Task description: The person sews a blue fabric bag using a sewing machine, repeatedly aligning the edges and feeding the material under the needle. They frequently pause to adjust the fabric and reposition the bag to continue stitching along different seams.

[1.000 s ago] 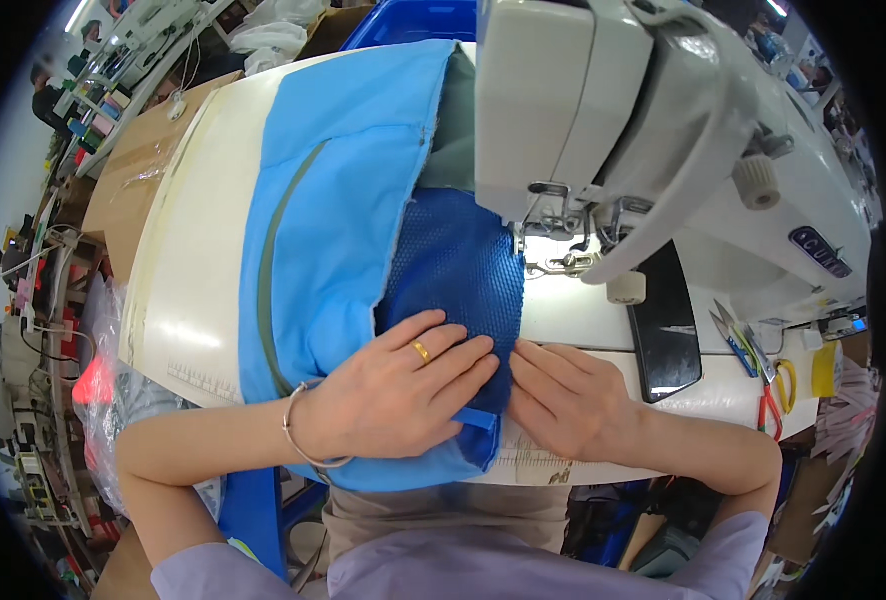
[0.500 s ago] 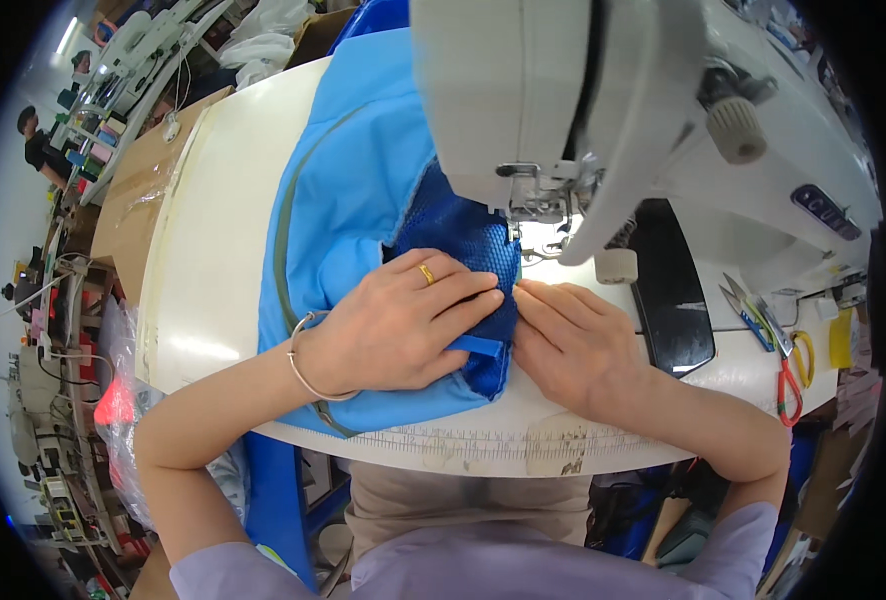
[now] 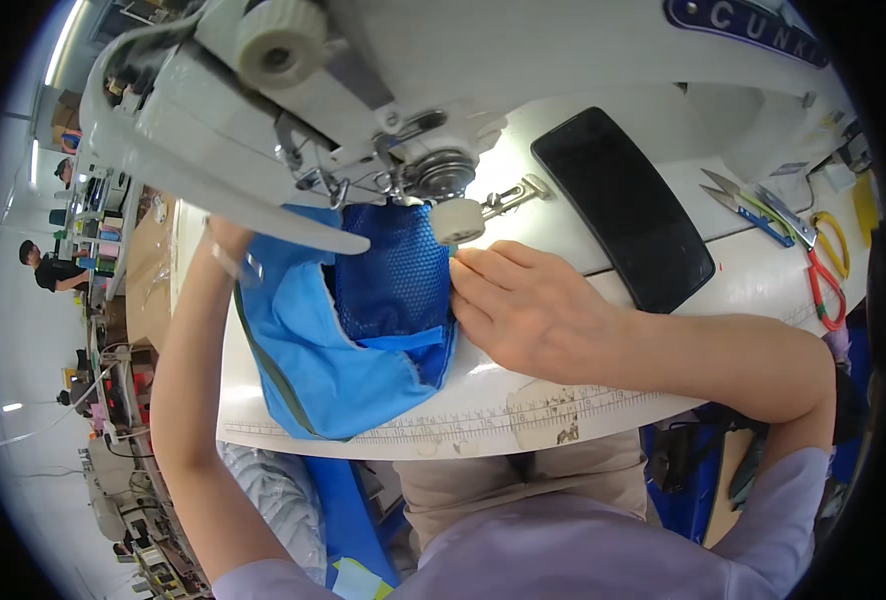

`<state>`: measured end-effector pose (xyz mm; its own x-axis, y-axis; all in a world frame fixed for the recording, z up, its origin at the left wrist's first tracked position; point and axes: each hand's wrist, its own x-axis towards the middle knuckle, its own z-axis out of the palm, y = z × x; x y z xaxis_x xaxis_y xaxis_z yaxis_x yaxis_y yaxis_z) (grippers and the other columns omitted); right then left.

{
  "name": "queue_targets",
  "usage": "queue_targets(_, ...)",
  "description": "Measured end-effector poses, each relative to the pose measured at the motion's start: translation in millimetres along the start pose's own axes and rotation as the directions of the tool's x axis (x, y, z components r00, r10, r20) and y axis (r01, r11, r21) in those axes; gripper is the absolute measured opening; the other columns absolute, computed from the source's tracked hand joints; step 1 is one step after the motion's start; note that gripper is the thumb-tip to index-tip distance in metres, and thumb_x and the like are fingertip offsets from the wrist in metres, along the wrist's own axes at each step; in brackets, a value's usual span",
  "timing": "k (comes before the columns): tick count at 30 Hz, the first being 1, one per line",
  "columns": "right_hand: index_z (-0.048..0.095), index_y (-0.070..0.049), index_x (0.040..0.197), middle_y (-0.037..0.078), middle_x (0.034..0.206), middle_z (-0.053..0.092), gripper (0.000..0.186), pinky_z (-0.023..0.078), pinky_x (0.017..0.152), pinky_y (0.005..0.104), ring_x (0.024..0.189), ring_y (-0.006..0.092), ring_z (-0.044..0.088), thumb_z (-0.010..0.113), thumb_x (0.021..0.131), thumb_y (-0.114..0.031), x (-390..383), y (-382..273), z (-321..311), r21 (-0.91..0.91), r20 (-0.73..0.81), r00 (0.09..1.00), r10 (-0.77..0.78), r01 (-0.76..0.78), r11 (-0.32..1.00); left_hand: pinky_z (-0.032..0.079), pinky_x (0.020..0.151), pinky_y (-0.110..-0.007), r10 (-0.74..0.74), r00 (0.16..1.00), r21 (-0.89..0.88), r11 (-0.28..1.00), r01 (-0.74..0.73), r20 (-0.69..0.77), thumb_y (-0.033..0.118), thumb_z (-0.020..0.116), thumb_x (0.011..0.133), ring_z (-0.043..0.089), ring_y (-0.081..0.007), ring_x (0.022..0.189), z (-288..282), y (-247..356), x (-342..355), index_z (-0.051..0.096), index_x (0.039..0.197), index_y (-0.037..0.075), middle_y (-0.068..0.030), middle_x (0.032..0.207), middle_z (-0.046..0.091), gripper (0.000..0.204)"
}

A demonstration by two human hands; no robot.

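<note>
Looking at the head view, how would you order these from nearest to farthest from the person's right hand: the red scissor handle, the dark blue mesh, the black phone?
1. Dark blue mesh: immediately left of the right hand.
2. Black phone: on the table, up and to the right.
3. Red scissor handle: far right, beyond the phone.

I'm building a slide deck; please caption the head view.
Right hand at the edge of blue mesh under a sewing machine, left hand mostly hidden.

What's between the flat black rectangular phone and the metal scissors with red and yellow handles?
In the head view, blue-handled metal snips lie between the phone and scissors, with white worktop showing between snips and phone.
</note>
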<state>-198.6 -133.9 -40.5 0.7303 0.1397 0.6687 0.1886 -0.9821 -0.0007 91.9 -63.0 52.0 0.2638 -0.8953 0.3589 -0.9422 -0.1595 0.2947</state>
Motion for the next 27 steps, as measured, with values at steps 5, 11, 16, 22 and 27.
queue_targets(5,0.071,0.008,0.095,0.021,0.108,0.069,0.03,0.053,0.089,0.0361,0.102,0.0292,0.065,0.068,0.072,-0.01,-1,-5,-4,0.056,0.125,0.992,0.027,-0.035,0.998,0.043,0.068,-0.047,-0.084,0.964,0.205,0.978,0.032,0.252,0.018,0.068,0.09,0.06,-0.0339,0.075,29,-40,49,0.069,0.094,-0.001,-0.0167,0.094,0.07,0.019)
queue_targets(11,0.071,0.005,0.086,0.017,0.094,0.067,0.025,0.047,0.076,0.0329,0.091,0.0253,0.061,0.067,0.071,-0.014,0,-9,-2,0.017,0.097,0.994,0.045,-0.047,0.999,0.045,0.074,-0.047,-0.103,0.94,0.257,0.966,0.017,0.325,0.018,0.071,0.088,0.062,-0.0341,0.082,31,-48,65,0.069,0.099,0.0,-0.0163,0.1,0.07,0.022)
queue_targets(16,0.073,-0.006,0.073,0.001,0.073,0.06,0.015,0.035,0.065,0.033,0.08,0.0197,0.055,0.069,0.071,-0.02,2,-11,-3,-0.064,0.077,0.996,0.038,-0.033,0.997,0.046,0.08,-0.047,-0.101,0.933,0.289,0.957,-0.003,0.345,0.019,0.073,0.087,0.063,-0.0343,0.088,26,-50,70,0.069,0.104,0.001,-0.0159,0.105,0.071,0.025)
queue_targets(22,0.073,-0.007,0.073,0.002,0.073,0.061,0.014,0.035,0.066,0.0326,0.081,0.0198,0.056,0.069,0.072,-0.02,-1,-7,-7,-0.11,0.188,0.982,0.036,-0.015,0.994,0.048,0.086,-0.047,-0.059,0.929,0.263,0.964,-0.043,0.365,0.019,0.076,0.085,0.065,-0.0345,0.095,40,-51,73,0.07,0.109,0.001,-0.0155,0.11,0.071,0.031)
queue_targets(27,0.072,0.005,0.091,0.016,0.095,0.068,0.027,0.049,0.08,0.0351,0.095,0.0265,0.062,0.067,0.073,-0.014,5,-12,-10,0.073,0.105,0.994,0.029,-0.037,0.997,0.049,0.091,-0.048,-0.077,0.932,0.349,0.935,-0.055,0.354,0.02,0.078,0.083,0.066,-0.0347,0.101,5,-51,61,0.07,0.114,0.002,-0.0152,0.115,0.071,0.036)
